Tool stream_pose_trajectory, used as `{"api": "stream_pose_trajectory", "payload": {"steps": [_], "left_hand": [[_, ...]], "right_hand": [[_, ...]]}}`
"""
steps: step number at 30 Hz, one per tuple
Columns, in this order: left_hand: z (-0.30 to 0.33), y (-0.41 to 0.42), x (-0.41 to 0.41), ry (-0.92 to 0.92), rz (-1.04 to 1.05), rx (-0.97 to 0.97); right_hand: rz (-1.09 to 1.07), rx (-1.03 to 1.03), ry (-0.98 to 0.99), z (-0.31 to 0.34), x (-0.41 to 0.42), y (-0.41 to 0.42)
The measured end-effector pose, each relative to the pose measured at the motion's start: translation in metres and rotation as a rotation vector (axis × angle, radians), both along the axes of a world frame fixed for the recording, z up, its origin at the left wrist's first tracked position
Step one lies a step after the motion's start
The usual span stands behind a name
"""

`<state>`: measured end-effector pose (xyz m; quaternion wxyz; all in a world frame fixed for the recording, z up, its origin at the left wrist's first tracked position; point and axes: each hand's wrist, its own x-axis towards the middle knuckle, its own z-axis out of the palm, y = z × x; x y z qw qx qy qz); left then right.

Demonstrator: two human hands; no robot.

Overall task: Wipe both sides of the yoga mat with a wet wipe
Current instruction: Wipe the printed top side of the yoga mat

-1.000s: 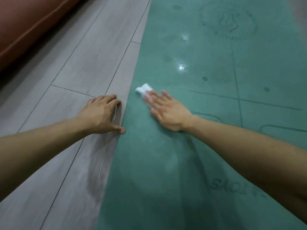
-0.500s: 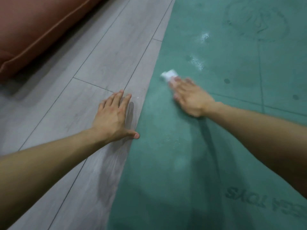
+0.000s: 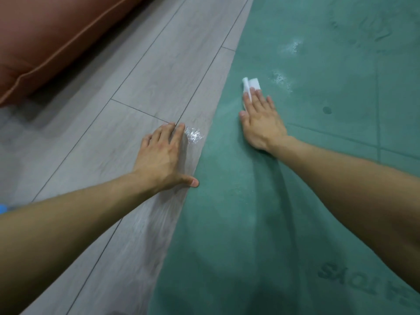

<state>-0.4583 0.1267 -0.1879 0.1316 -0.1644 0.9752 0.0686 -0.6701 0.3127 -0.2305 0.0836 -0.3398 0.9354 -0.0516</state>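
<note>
Mat work, mid-wipe: your right hand (image 3: 261,123) lies flat, fingers straight, pressing the wet wipe (image 3: 251,86) onto the green yoga mat (image 3: 318,178) near the mat's left edge, with the white folded end of the wipe sticking out past your fingertips. Your left hand (image 3: 163,158) is spread flat on the grey plank floor (image 3: 136,87) just beside that same edge, thumb tip at the mat's border, holding nothing. Mat lies flat on the floor, printed side up, wet glints ahead of the wipe and a shiny patch on the floor by your left fingertips. Red-brown cushion (image 3: 45,42) sits well apart at the far left of the floor. Risks, as a judgement: you only pin the wipe under straight fingers, so it could bunch or slip out on a fast stroke and leave streaks unwiped. The damp floor patch under your bracing hand could let it slide while you lean. The mat may creep or ripple if you push sideways toward its edge. The underside appears not yet done, so flipping a wet face down could pick up floor dust.
</note>
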Motion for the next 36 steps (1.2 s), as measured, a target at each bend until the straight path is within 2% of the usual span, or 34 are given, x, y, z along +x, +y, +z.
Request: {"api": "stream_pose_trajectory", "payload": {"steps": [2,4,5,6,7,11,13,19,25,27,30,36], "left_hand": [[-0.002,0.000,0.003,0.012,0.004,-0.002],[-0.003,-0.001,0.003,0.023,0.002,-0.017],[-0.003,-0.001,0.002,0.020,-0.007,-0.029],[-0.003,0.000,0.002,0.017,-0.017,-0.039],[-0.002,0.001,0.001,0.015,-0.024,-0.044],[0.000,0.005,0.003,0.025,-0.028,-0.046],[-0.001,0.006,0.007,0.031,-0.036,-0.050],[0.006,0.009,0.004,0.032,-0.082,-0.066],[0.006,0.013,0.006,0.045,-0.133,-0.099],[0.006,0.013,0.007,0.042,-0.134,-0.099],[0.007,0.013,0.005,0.035,-0.137,-0.092],[0.012,0.013,-0.001,-0.007,-0.155,-0.057]], "right_hand": [[0.217,-0.051,0.022,-0.007,0.044,-0.020],[0.590,-0.036,0.009,-0.014,0.081,-0.021],[0.704,-0.001,0.014,-0.012,0.083,-0.014],[0.719,0.021,0.020,-0.007,0.074,-0.005],[0.628,0.033,0.035,-0.004,0.058,0.007],[-0.095,0.075,0.038,0.000,-0.013,0.083],[-0.218,0.081,0.063,-0.001,-0.002,0.090],[0.065,-0.123,0.015,0.025,0.056,0.050],[-0.160,-0.358,0.075,0.054,0.038,0.065],[-0.016,-0.274,0.036,0.050,0.051,0.072],[0.249,-0.011,-0.160,0.026,0.080,0.087],[0.161,0.030,-0.065,0.011,0.092,0.085]]}}
